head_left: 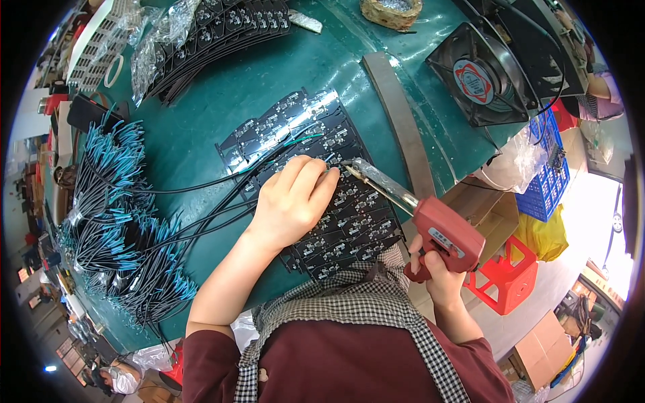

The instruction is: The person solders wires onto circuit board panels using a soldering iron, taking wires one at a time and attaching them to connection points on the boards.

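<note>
My right hand (437, 269) grips a red soldering gun (447, 235) whose metal barrel reaches left, its tip (348, 168) touching a black circuit board panel (349, 215) on the green table. My left hand (292, 201) lies on the panel with its fingertips pressed beside the tip. It pins a thin black cable (201, 185) that has green wire ends near the fingers. More small boards on the same panel (282, 127) show above my fingers.
A heap of black cables with blue ends (114, 221) lies at the left. Stacked board panels (215, 33) sit at the top. A black fan (480, 74), a grey strip (400, 121), a blue crate (547, 181) and a red stool (507, 275) are at the right.
</note>
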Demonstrator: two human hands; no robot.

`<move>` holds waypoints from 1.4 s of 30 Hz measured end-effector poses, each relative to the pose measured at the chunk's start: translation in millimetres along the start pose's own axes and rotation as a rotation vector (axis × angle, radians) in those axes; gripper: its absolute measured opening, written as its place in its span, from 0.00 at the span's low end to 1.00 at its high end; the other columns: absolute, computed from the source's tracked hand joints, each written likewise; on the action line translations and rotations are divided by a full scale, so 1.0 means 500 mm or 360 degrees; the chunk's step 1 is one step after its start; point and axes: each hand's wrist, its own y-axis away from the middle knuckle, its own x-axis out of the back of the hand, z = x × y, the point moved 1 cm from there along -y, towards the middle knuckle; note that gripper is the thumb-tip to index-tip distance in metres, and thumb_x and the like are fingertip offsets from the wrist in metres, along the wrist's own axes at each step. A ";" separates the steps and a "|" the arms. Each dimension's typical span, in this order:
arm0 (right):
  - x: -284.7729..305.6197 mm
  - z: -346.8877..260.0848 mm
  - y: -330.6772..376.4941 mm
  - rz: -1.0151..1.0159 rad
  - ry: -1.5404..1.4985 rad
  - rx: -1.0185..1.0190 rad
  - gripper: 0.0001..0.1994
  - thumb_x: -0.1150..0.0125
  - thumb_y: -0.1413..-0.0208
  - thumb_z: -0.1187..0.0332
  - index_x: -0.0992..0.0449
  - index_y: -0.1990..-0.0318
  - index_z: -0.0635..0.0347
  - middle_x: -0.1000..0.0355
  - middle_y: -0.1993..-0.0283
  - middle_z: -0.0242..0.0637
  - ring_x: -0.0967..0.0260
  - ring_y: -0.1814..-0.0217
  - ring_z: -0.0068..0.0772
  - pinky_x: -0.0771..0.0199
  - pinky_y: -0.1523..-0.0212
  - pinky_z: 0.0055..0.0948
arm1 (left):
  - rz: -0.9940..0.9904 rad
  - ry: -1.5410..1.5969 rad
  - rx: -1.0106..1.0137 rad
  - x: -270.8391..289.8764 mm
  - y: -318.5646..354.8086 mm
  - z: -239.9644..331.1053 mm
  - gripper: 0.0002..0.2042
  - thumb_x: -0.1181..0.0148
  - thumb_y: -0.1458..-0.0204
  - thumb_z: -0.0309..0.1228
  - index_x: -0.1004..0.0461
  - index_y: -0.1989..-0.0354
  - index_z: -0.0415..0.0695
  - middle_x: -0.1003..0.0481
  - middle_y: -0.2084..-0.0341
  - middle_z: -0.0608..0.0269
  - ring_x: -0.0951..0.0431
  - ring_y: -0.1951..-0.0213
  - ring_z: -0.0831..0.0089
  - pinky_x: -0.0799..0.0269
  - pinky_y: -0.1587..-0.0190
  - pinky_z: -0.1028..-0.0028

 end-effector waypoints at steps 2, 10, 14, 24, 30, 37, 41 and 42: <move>0.001 0.001 0.001 -0.0004 0.0010 0.0001 0.16 0.44 0.49 0.73 0.33 0.53 0.67 0.30 0.65 0.38 0.33 0.73 0.23 0.32 0.73 0.21 | 0.0026 0.0049 0.0001 -0.001 0.001 -0.002 0.14 0.40 0.70 0.21 0.25 0.68 0.40 0.31 0.73 0.62 0.27 0.70 0.66 0.28 0.72 0.72; 0.000 0.003 0.001 0.0014 0.0032 -0.0015 0.17 0.42 0.49 0.72 0.34 0.52 0.67 0.31 0.66 0.37 0.34 0.73 0.22 0.33 0.74 0.21 | 0.0026 0.0076 0.0030 0.000 0.000 -0.003 0.15 0.40 0.71 0.20 0.25 0.68 0.40 0.31 0.74 0.61 0.27 0.70 0.65 0.28 0.71 0.71; 0.003 0.013 0.002 0.0024 0.0282 -0.0011 0.24 0.39 0.49 0.58 0.35 0.52 0.68 0.31 0.74 0.37 0.36 0.79 0.23 0.37 0.78 0.20 | 0.0021 0.0046 0.0033 -0.002 0.000 -0.004 0.14 0.40 0.70 0.20 0.25 0.69 0.40 0.31 0.74 0.62 0.27 0.70 0.66 0.28 0.71 0.71; 0.002 0.010 0.011 -0.0004 0.0172 0.0033 0.26 0.41 0.47 0.60 0.39 0.46 0.67 0.32 0.54 0.52 0.34 0.76 0.27 0.33 0.77 0.24 | 0.0033 0.0031 0.0011 -0.004 -0.002 -0.005 0.12 0.39 0.68 0.20 0.25 0.69 0.40 0.32 0.74 0.62 0.27 0.70 0.66 0.29 0.72 0.72; 0.014 -0.008 0.019 0.0059 0.0114 0.0340 0.25 0.45 0.45 0.63 0.42 0.44 0.64 0.33 0.54 0.53 0.34 0.74 0.30 0.34 0.80 0.23 | 0.0028 0.0053 -0.0004 0.006 0.001 0.002 0.13 0.40 0.67 0.20 0.26 0.68 0.40 0.32 0.73 0.61 0.29 0.71 0.66 0.29 0.72 0.72; 0.002 -0.008 0.038 0.0182 0.0120 0.0482 0.22 0.50 0.42 0.65 0.44 0.43 0.64 0.34 0.53 0.51 0.38 0.79 0.27 0.37 0.81 0.21 | -0.0047 0.0786 -0.0296 0.248 -0.005 0.191 0.09 0.45 0.60 0.27 0.25 0.67 0.45 0.27 0.66 0.63 0.26 0.63 0.69 0.29 0.61 0.72; -0.016 0.006 0.052 0.0184 0.0118 0.0537 0.20 0.53 0.40 0.65 0.43 0.43 0.65 0.32 0.55 0.49 0.40 0.80 0.25 0.39 0.81 0.19 | 0.0170 0.1096 -0.0226 0.358 -0.016 0.213 0.19 0.38 0.58 0.40 0.27 0.56 0.49 0.30 0.67 0.68 0.31 0.75 0.70 0.33 0.69 0.79; -0.020 0.007 0.058 0.0224 0.0129 0.0571 0.20 0.53 0.40 0.64 0.43 0.44 0.66 0.31 0.56 0.49 0.40 0.81 0.25 0.39 0.81 0.19 | 0.0187 0.1059 -0.0174 0.359 -0.012 0.206 0.19 0.38 0.58 0.40 0.27 0.56 0.49 0.30 0.67 0.68 0.31 0.75 0.70 0.33 0.69 0.79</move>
